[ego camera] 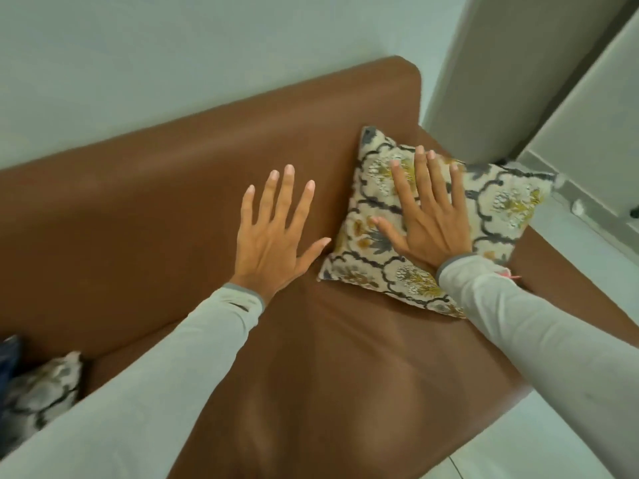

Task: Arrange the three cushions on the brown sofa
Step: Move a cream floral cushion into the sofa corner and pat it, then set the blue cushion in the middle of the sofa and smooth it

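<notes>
A cream cushion with a grey lattice and yellow flowers (491, 205) leans against the backrest at the right end of the brown sofa (166, 188). My right hand (428, 216) lies flat on its face, fingers spread. My left hand (276, 233) hovers open just left of that cushion, its thumb close to the cushion's edge, over the backrest and seat. A second cushion of the same pattern (41, 392) shows partly at the lower left on the seat, cut off by the frame and my left sleeve.
A pale wall rises behind the sofa. A white panel or door (587, 108) stands beyond the right end. Light floor tiles (553, 440) lie to the right and front. Something dark blue (8, 357) sits at the left edge.
</notes>
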